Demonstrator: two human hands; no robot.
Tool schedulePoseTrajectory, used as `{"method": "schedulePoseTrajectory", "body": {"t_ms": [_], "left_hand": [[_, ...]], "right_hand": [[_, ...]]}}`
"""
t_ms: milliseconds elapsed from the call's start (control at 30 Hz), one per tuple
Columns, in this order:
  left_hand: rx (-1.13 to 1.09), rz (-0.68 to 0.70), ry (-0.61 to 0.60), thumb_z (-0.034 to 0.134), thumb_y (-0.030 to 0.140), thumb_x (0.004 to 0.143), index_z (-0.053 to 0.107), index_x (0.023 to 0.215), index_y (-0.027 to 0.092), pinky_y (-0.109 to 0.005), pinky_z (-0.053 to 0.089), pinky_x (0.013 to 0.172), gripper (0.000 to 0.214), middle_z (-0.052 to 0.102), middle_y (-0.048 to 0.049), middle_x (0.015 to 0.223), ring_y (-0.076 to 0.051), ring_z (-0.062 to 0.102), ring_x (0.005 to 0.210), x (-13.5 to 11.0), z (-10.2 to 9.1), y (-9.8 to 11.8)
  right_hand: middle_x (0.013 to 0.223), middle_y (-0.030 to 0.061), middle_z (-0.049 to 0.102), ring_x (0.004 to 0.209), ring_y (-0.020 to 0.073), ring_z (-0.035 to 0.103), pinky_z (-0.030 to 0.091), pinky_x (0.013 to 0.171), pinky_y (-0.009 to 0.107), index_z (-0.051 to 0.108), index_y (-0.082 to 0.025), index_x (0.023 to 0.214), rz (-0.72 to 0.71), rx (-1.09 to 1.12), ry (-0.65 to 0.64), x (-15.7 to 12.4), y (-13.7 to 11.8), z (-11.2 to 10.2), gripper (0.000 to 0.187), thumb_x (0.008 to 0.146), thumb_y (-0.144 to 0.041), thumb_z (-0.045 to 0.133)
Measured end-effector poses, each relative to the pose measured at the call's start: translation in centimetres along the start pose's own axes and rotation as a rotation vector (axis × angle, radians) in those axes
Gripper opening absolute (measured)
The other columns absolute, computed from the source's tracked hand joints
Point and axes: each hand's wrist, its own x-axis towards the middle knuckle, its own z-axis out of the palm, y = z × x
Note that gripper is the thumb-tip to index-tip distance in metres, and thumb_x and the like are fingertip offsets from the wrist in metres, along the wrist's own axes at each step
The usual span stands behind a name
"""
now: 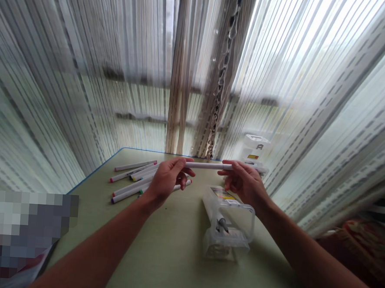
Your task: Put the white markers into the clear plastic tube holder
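Observation:
A white marker pen (pixel 207 165) is held level above the green table (pixel 166 246), one end in each hand. My left hand (pixel 167 179) pinches its left end with closed fingers. My right hand (pixel 244 182) grips the right part, fingers curled round it. Several more white markers with coloured caps (pixel 133 177) lie on the table just beyond and left of my left hand. A clear plastic marker case (pixel 228 226) lies open below my right hand, apparently with nothing but a dark part inside.
A white box (pixel 255 150) stands at the table's far right corner against sheer striped curtains (pixel 85 81) that surround the table. The table has a blue edge (pixel 93 172). A red and striped cloth (pixel 369 246) lies at the right.

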Motion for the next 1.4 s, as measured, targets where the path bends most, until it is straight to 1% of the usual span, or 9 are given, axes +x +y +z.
{"method": "schedulePoseTrajectory", "body": {"t_ms": [167,300,400,567,700,867,1100,1400], "left_hand": [[0.057,0.021,0.018,0.067,0.045,0.083,0.068,0.100,0.009,-0.022,0.041,0.040,0.040,0.071,-0.0077,0.071,-0.008,0.050,0.041,0.02,0.15,-0.14],[0.134,0.061,0.020,0.075,0.044,0.077,0.069,0.093,0.010,-0.021,0.041,0.040,0.038,0.070,-0.0058,0.071,-0.006,0.049,0.041,0.02,0.29,-0.23],[0.219,0.089,0.026,0.077,0.042,0.075,0.069,0.088,0.010,-0.021,0.041,0.040,0.036,0.068,-0.0045,0.071,-0.006,0.050,0.042,-0.08,0.29,-0.18],[0.319,0.091,0.018,0.080,0.038,0.072,0.069,0.082,0.012,-0.019,0.038,0.042,0.030,0.061,0.0009,0.057,-0.007,0.049,0.043,-0.41,0.36,0.11],[0.308,0.087,0.014,0.081,0.038,0.071,0.068,0.082,0.012,-0.018,0.034,0.040,0.031,0.057,0.0028,0.052,-0.006,0.046,0.041,-0.50,0.53,0.18],[0.310,0.086,-0.002,0.081,0.037,0.072,0.072,0.088,0.010,-0.018,0.035,0.041,0.033,0.056,0.0029,0.051,-0.006,0.046,0.042,-0.44,0.43,0.12],[0.252,0.104,-0.024,0.079,0.038,0.075,0.072,0.091,0.010,-0.020,0.042,0.041,0.033,0.068,-0.0038,0.069,-0.006,0.050,0.043,-0.26,0.28,0.00],[0.206,0.085,-0.020,0.076,0.035,0.078,0.072,0.094,0.009,-0.020,0.042,0.041,0.031,0.070,-0.0049,0.071,-0.005,0.050,0.042,-0.15,0.19,0.06]], "right_hand": [[0.079,0.0060,0.076,0.043,0.0106,0.061,0.033,0.035,0.019,0.070,-0.018,0.097,-0.027,-0.039,-0.009,0.09,0.22,0.00,0.033,0.076,-0.041,0.079],[0.076,0.0054,0.075,0.042,0.0104,0.062,0.032,0.033,0.018,0.071,-0.017,0.094,-0.039,-0.035,-0.007,0.17,0.36,-0.06,0.030,0.075,-0.038,0.081],[0.072,0.0052,0.075,0.041,0.0110,0.062,0.033,0.033,0.018,0.071,-0.016,0.093,-0.038,-0.037,-0.003,0.16,0.46,-0.12,0.030,0.074,-0.037,0.081],[0.069,0.0048,0.075,0.043,0.0115,0.063,0.036,0.035,0.018,0.071,-0.017,0.088,-0.047,-0.065,-0.012,0.14,0.62,-0.30,0.026,0.072,-0.033,0.084],[0.063,0.0029,0.073,0.045,0.0098,0.061,0.036,0.036,0.017,0.071,-0.017,0.082,-0.062,-0.077,0.002,0.25,0.75,-0.41,0.023,0.070,-0.030,0.085],[0.060,0.0016,0.071,0.044,0.0091,0.060,0.037,0.037,0.016,0.071,-0.018,0.081,-0.058,-0.076,0.005,0.35,0.83,-0.47,0.022,0.070,-0.030,0.086],[0.063,0.0029,0.073,0.043,0.0097,0.060,0.038,0.037,0.017,0.074,-0.017,0.083,-0.036,-0.080,0.003,0.21,0.91,-0.47,0.023,0.069,-0.032,0.086],[0.067,0.0056,0.075,0.042,0.0094,0.061,0.036,0.035,0.016,0.076,-0.016,0.087,-0.010,-0.037,-0.003,0.31,0.90,-0.37,0.025,0.070,-0.033,0.085]]}}
